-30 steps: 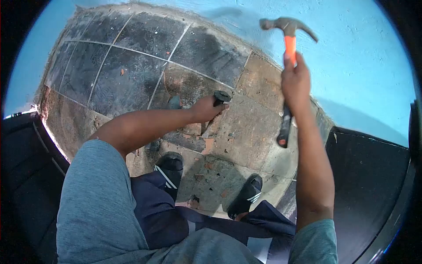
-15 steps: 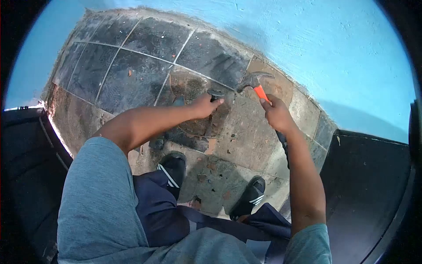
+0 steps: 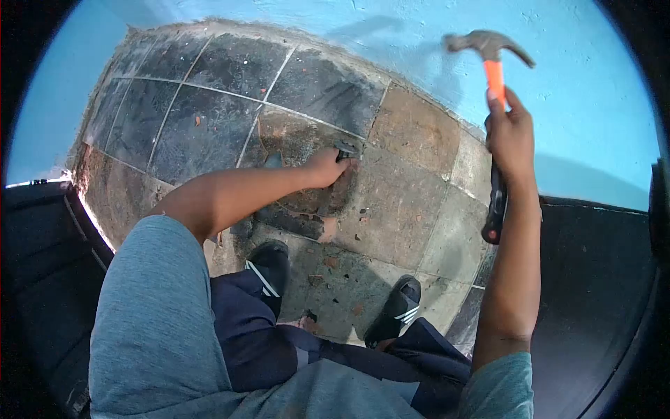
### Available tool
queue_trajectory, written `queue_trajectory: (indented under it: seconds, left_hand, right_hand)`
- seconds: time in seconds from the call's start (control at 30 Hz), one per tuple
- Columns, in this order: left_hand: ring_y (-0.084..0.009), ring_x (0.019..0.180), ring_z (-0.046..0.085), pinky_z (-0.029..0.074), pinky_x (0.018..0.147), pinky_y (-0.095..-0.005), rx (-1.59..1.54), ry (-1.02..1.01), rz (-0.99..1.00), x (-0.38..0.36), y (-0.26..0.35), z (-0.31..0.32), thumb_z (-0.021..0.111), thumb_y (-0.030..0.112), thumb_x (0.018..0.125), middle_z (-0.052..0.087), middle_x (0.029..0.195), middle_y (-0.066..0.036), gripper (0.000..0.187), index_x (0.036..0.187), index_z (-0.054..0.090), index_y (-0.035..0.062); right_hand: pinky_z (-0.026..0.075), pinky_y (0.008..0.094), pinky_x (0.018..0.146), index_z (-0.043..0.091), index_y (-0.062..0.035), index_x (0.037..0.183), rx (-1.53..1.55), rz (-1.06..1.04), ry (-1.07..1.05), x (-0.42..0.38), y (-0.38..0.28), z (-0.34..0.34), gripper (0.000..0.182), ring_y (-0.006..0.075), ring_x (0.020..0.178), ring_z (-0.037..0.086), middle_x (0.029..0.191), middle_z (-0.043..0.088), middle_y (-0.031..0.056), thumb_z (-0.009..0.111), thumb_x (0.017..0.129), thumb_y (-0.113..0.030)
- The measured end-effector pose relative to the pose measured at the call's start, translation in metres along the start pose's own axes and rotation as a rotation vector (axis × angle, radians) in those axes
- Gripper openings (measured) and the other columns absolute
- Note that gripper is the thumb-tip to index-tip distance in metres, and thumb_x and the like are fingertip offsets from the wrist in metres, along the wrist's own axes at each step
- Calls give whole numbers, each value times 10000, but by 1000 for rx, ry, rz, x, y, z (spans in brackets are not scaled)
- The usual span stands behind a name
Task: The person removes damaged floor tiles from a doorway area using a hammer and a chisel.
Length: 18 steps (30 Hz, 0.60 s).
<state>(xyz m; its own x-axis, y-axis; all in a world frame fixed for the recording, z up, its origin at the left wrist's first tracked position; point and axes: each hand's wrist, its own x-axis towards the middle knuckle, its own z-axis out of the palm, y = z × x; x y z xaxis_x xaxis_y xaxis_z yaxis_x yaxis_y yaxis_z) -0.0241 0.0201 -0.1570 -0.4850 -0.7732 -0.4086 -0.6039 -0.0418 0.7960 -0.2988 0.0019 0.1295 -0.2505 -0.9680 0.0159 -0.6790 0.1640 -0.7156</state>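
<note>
My right hand (image 3: 511, 140) grips a claw hammer (image 3: 494, 73) by its orange and black handle. The steel head is raised in front of the blue wall, well away from the floor. My left hand (image 3: 326, 168) is wrapped round a dark chisel (image 3: 345, 149), whose flat top sticks out above the fist. Most of the chisel's shank and its tip are hidden by the hand and forearm. Below that hand lies a rough brown patch of floor (image 3: 296, 126) where the tile surface is broken away.
Dark floor tiles (image 3: 216, 119) with pale joints run along the blue wall (image 3: 447, 28). Small broken chips (image 3: 331, 262) lie scattered near my shoes (image 3: 398, 307). A black panel (image 3: 586, 279) stands at right, and a dark surface (image 3: 42, 272) at left.
The hammer has swung up and to the right, from beside the chisel to high before the wall. My left hand keeps the chisel in nearly the same place.
</note>
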Motion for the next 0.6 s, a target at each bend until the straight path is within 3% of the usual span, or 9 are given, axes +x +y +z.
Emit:
queue_trajectory:
  seconds: [0.1,0.13,0.17,0.2,0.27,0.37,0.4,0.47,0.6]
  left_hand:
    - [-359,718,633,472,671,-486,-37,-13,-48,-17,19,-16,575,445,1018,635,753,-201,454,919,695,18]
    - [-359,726,638,476,679,-481,-4,-19,-51,-16,20,-16,580,440,1014,642,763,-202,448,937,693,14]
    - [-359,734,643,480,687,-477,30,-25,-54,-15,20,-16,585,436,1011,649,773,-202,443,956,692,9]
    - [-359,742,649,484,695,-472,65,-30,-57,-14,20,-16,589,431,1007,657,784,-203,439,975,690,5]
    - [-347,742,650,488,712,-464,44,44,7,-8,7,-5,593,424,1004,662,788,-200,439,969,680,-5]
    - [-350,766,657,491,739,-459,19,169,141,-4,-7,4,589,430,1001,679,817,-203,443,966,676,-3]
    - [-354,778,660,491,748,-458,8,206,189,-5,-9,6,586,434,1000,686,830,-205,445,965,677,1]
    - [-385,819,680,506,772,-478,-40,44,106,-14,8,-6,579,448,997,703,826,-199,462,936,695,5]
    - [-379,809,695,515,776,-477,-68,-18,59,-11,8,-7,578,462,993,708,785,-176,492,899,705,-3]
  right_hand:
    - [333,322,457,609,-1,1331,92,-12,205,-3,-6,26,434,81,500,438,584,508,6,587,1037,-319]
    - [417,365,509,609,-5,1329,-47,-9,162,-4,6,39,439,157,524,523,599,561,63,607,1017,-315]
    - [503,440,613,615,-18,1315,-126,-6,170,-9,27,66,435,311,650,662,733,676,168,626,988,-305]
    - [533,496,778,643,-22,1268,-283,-117,-28,-18,40,82,432,429,898,695,938,718,246,622,968,-332]
    - [511,516,881,668,-20,1221,-455,-256,-516,-36,49,109,412,450,1037,661,1080,696,276,597,969,-339]
    - [485,453,973,609,11,1305,-471,-87,-717,-15,13,99,466,400,1142,644,1178,666,295,637,955,-296]
    - [495,487,955,662,-13,1224,-455,-196,-715,0,28,97,419,433,1104,645,1147,683,276,604,967,-339]
    - [499,478,956,654,-20,1255,-413,-191,-598,10,-1,70,404,414,1108,656,1144,685,280,615,967,-301]
    - [519,419,826,627,20,1289,-224,-165,-163,35,-31,38,444,362,895,704,940,712,262,594,1005,-319]
